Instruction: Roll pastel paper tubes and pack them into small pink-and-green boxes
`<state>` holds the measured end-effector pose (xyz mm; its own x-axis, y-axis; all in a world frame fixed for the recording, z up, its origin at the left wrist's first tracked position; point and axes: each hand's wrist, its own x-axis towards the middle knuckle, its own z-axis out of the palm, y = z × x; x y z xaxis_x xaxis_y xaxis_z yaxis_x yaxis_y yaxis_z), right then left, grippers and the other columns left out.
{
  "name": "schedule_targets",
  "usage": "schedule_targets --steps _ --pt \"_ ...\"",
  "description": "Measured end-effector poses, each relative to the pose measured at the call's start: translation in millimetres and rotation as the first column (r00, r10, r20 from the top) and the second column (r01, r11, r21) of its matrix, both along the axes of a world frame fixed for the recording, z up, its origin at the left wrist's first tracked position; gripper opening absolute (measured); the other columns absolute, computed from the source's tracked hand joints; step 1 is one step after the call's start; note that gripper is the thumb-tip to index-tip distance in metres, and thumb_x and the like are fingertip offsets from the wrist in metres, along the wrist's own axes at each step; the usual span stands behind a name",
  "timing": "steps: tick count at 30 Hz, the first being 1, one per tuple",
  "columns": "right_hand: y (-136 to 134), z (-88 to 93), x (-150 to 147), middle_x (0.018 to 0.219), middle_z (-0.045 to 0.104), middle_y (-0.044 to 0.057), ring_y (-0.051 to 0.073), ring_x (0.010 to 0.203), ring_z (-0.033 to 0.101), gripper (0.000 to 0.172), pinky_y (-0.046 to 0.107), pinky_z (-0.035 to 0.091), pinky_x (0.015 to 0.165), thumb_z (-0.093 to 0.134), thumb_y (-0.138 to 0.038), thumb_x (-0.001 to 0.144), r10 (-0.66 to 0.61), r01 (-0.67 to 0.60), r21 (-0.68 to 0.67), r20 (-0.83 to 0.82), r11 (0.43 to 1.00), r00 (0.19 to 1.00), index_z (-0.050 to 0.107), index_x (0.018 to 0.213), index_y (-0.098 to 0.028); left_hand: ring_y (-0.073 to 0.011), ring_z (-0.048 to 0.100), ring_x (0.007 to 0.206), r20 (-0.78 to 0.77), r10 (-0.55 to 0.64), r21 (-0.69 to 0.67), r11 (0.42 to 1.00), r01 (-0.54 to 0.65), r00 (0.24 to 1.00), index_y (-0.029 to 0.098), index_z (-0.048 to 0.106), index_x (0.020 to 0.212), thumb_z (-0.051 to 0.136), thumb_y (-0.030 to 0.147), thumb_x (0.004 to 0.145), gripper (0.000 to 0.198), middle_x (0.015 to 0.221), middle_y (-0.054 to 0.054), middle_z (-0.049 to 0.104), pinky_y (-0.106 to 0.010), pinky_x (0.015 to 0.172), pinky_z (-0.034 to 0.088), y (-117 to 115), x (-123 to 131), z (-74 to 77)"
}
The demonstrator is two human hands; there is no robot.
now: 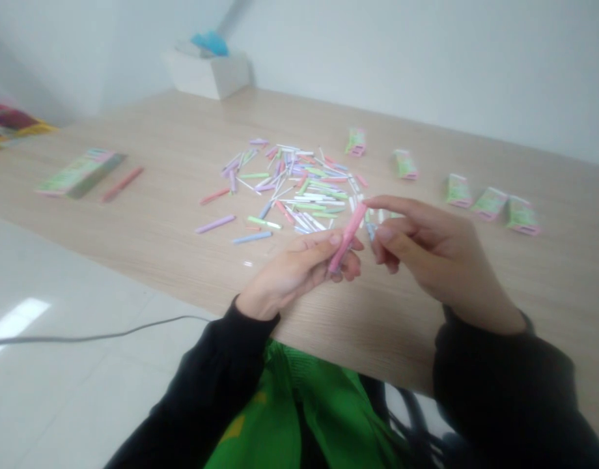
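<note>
My left hand (294, 270) grips the lower end of a pink stick (348, 238) between thumb and fingers. The stick tilts up and to the right. My right hand (421, 247) is beside it, with the index fingertip at the stick's upper end and the thumb apart from it. Just behind the hands lies a loose pile of thin pastel sticks (284, 185) in white, green, lilac and pink. Several small green-and-pink boxes (458, 190) stand in a scattered row to the right, and a longer green box (79, 172) lies at the left.
The hands work over a light wood-grain table (157, 221). Behind it stand a white box (206, 75) and a blue object (210, 43). A patterned item (11, 124) lies at the far left. A grey cable (99, 336) crosses the tiled floor. A green bag (290, 417) sits below the table edge.
</note>
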<state>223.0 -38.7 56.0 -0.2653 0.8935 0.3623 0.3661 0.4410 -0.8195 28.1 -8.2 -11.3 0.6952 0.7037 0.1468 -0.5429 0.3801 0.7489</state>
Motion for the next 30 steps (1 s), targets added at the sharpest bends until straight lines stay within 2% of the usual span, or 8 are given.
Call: schedule_targets --steps 4,9,12,15,19,22,26,30 --pt "6 -1.2 -5 0.069 0.065 -0.004 0.012 0.057 0.059 0.022 0.024 0.052 0.051 0.069 -0.032 0.096 -0.025 0.024 -0.005 -0.058 1.000 0.998 0.068 0.117 -0.028 -0.0111 0.060 0.064 -0.026 0.006 0.013 1.000 -0.006 1.000 0.013 0.071 0.096 0.068 0.040 0.095 0.027 0.069 -0.001 0.067 -0.025 0.066 0.045 1 -2 5.0" --pt "10 -15.3 -5 0.091 0.069 -0.001 0.012 0.068 0.063 0.029 0.025 0.055 0.057 0.069 -0.036 0.096 -0.012 0.009 -0.031 -0.117 0.999 0.993 0.063 0.123 -0.028 -0.0091 0.053 0.055 -0.090 0.077 0.042 0.996 -0.074 0.993 0.017 0.068 0.105 0.067 0.034 0.096 0.020 0.062 0.003 0.062 -0.023 0.062 0.044 2 -7 3.9" --pt "9 -24.9 -6 0.093 0.070 -0.001 0.011 0.068 0.064 0.026 0.024 0.056 0.058 0.064 -0.033 0.099 0.018 -0.027 -0.072 -0.133 0.997 0.991 0.064 0.124 -0.028 -0.0091 0.055 0.058 -0.105 0.094 0.067 0.994 -0.088 0.990 0.017 0.068 0.106 0.065 0.036 0.098 0.021 0.065 0.002 0.063 -0.021 0.060 0.042 4 -7 0.0" --pt "7 -29.1 -7 0.093 0.071 -0.002 0.010 0.068 0.064 0.025 0.024 0.056 0.060 0.063 -0.030 0.100 0.009 -0.015 -0.045 -0.135 0.999 0.991 0.066 0.124 -0.029 -0.0102 0.059 0.064 -0.099 0.081 0.114 0.991 -0.070 0.992 0.018 0.068 0.108 0.064 0.038 0.099 0.022 0.074 0.000 0.066 -0.022 0.066 0.046 6 -5 -4.0" --pt "0 -26.8 -7 0.099 0.071 -0.002 0.009 0.074 0.065 0.031 0.024 0.057 0.070 0.060 -0.025 0.102 0.015 -0.015 0.002 -0.019 1.000 1.000 0.063 0.132 -0.032 -0.0121 0.062 0.077 -0.118 0.080 0.162 0.985 -0.061 0.990 0.021 0.067 0.114 0.060 0.037 0.101 0.021 0.088 -0.002 0.068 -0.027 0.081 0.051 6 -9 -11.7" --pt "-9 -23.5 -6 0.103 0.069 -0.002 0.010 0.077 0.064 0.037 0.023 0.056 0.071 0.058 -0.021 0.101 0.030 -0.032 0.023 0.078 0.999 0.996 0.058 0.136 -0.033 -0.0130 0.063 0.086 -0.127 0.141 0.220 0.969 -0.111 0.982 0.022 0.069 0.110 0.062 0.036 0.101 0.018 0.092 -0.002 0.067 -0.028 0.086 0.049 4 -17 -19.6" --pt "-13 -23.4 -5 0.101 0.068 0.000 0.012 0.082 0.066 0.030 0.025 0.056 0.074 0.057 -0.015 0.099 0.042 -0.059 0.092 0.177 0.994 0.983 0.061 0.125 -0.030 -0.0165 0.064 0.084 -0.077 0.217 0.338 0.924 -0.179 0.973 0.021 0.071 0.100 0.067 0.038 0.097 0.017 0.084 -0.003 0.067 -0.032 0.086 0.049 0 -30 -26.4" --pt "-6 -33.0 -3 0.088 0.069 0.000 0.013 0.076 0.065 0.020 0.026 0.055 0.071 0.056 -0.014 0.098 0.008 -0.033 0.113 0.214 0.993 0.977 0.066 0.110 -0.027 -0.0207 0.065 0.082 -0.115 0.228 0.378 0.910 -0.169 0.967 0.022 0.074 0.094 0.071 0.045 0.092 0.024 0.079 -0.005 0.067 -0.037 0.086 0.051 -3 -39 -24.3"
